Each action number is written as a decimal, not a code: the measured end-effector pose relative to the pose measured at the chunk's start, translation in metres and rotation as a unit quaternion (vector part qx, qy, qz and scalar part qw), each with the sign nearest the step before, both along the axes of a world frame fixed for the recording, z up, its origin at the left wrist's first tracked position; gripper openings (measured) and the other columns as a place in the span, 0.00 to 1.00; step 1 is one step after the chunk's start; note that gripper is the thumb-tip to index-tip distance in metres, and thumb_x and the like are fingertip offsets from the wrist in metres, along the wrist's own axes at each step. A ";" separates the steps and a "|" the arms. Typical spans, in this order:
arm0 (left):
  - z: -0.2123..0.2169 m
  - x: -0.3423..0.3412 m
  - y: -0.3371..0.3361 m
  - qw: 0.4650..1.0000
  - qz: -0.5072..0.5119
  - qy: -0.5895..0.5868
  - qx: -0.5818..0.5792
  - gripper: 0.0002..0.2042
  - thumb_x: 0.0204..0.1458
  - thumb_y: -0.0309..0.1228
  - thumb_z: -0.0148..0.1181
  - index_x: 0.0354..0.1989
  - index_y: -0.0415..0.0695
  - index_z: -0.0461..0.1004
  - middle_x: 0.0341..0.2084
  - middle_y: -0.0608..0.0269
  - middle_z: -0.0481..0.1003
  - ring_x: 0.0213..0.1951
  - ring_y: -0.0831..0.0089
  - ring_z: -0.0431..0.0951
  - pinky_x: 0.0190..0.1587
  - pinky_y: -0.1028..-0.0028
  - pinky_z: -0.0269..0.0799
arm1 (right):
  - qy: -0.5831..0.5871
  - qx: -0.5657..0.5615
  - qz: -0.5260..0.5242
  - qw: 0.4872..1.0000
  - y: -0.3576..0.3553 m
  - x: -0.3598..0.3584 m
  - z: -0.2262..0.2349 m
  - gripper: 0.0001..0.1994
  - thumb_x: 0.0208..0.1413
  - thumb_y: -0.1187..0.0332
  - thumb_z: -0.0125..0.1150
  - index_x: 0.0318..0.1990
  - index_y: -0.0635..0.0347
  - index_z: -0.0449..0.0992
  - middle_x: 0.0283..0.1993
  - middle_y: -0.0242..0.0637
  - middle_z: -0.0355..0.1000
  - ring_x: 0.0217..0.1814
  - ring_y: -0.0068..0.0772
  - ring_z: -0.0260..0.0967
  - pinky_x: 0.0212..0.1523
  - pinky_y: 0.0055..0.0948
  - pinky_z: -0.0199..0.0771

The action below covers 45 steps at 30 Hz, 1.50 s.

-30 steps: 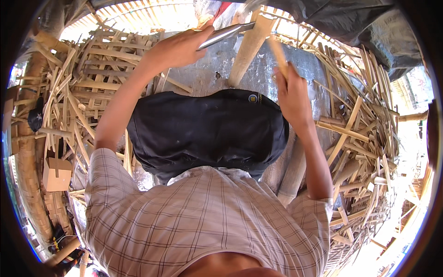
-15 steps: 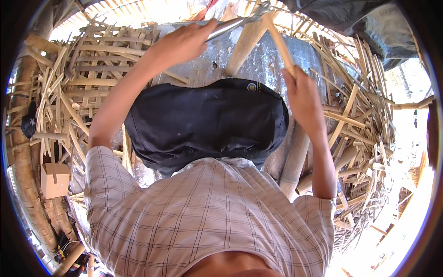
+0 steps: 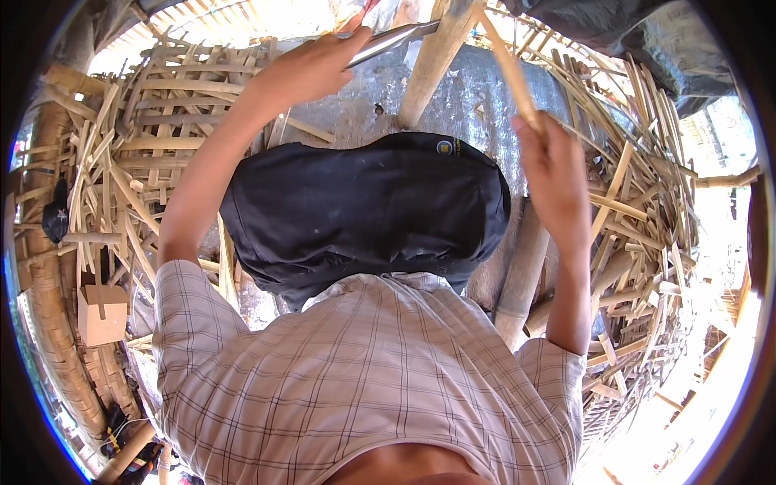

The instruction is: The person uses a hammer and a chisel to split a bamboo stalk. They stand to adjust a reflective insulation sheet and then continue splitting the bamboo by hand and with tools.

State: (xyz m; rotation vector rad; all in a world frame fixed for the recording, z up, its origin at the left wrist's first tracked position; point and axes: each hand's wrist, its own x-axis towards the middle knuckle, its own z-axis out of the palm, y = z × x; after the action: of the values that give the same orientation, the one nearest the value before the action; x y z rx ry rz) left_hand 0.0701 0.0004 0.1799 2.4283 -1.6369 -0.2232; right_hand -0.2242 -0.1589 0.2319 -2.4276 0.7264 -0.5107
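My left hand [image 3: 319,71], at the upper left, is closed round a long silver metal tool [image 3: 394,40] whose narrow end points to the right. That end reaches the side of a pale bamboo pole [image 3: 428,81] slanting up from beyond my lap. Whether it touches the pole I cannot tell. In my right hand [image 3: 554,174], fingers wrapped round it, is the wooden handle of a hammer [image 3: 511,74]. The handle slants up and left toward the pole's upper end. Its head is blurred near the upper edge of the picture.
A grey, worn sheet-like surface [image 3: 501,105] lies beyond my black-trousered lap [image 3: 364,210]. Split bamboo strips lie heaped at the right [image 3: 647,234], and a bamboo lattice [image 3: 182,105] stands at the left. A cardboard box [image 3: 103,317] and a black cap [image 3: 55,214] are far left. Dark plastic sheeting [image 3: 638,48] hangs upper right.
My right hand has moved down and to the right with the hammer. My left hand and the metal tool have shifted slightly left.
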 end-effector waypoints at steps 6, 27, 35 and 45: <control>0.002 -0.006 -0.010 1.000 -0.009 -0.004 0.014 0.36 0.59 0.26 0.56 0.76 0.55 0.49 0.40 0.40 0.75 0.45 0.46 0.79 0.48 0.53 0.72 | -0.156 -0.020 -0.049 0.986 -0.002 0.012 -0.019 0.13 0.70 0.64 0.55 0.39 0.69 0.70 0.20 0.51 0.68 0.17 0.46 0.63 0.21 0.42 0.61; -0.012 -0.018 -0.017 0.999 -0.025 -0.028 0.034 0.43 0.60 0.25 0.55 0.79 0.67 0.38 0.36 0.43 0.73 0.41 0.46 0.79 0.45 0.52 0.71 | -0.002 0.015 -0.007 1.000 -0.011 -0.022 -0.005 0.16 0.70 0.64 0.57 0.33 0.70 0.70 0.20 0.54 0.65 0.18 0.45 0.57 0.23 0.40 0.61; -0.003 -0.023 -0.034 0.999 -0.008 -0.012 0.033 0.40 0.60 0.26 0.54 0.78 0.65 0.42 0.37 0.41 0.73 0.42 0.44 0.78 0.48 0.52 0.72 | -0.058 -0.165 0.007 0.985 -0.035 0.003 -0.107 0.13 0.69 0.65 0.56 0.38 0.68 0.67 0.23 0.56 0.68 0.27 0.66 0.68 0.29 0.48 0.67; 0.003 -0.027 -0.037 0.996 0.010 0.020 0.083 0.34 0.59 0.28 0.56 0.74 0.52 0.51 0.45 0.38 0.75 0.49 0.44 0.78 0.49 0.52 0.72 | -0.201 0.048 -0.078 0.975 -0.011 0.017 -0.047 0.16 0.69 0.65 0.56 0.32 0.69 0.67 0.20 0.59 0.66 0.28 0.72 0.66 0.26 0.51 0.64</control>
State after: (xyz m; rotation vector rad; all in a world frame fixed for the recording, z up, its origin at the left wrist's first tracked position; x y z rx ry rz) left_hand 0.0431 -0.0368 0.1832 2.5416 -1.6355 -0.4184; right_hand -0.2069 -0.1701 0.1845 -2.0934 0.7449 -0.9713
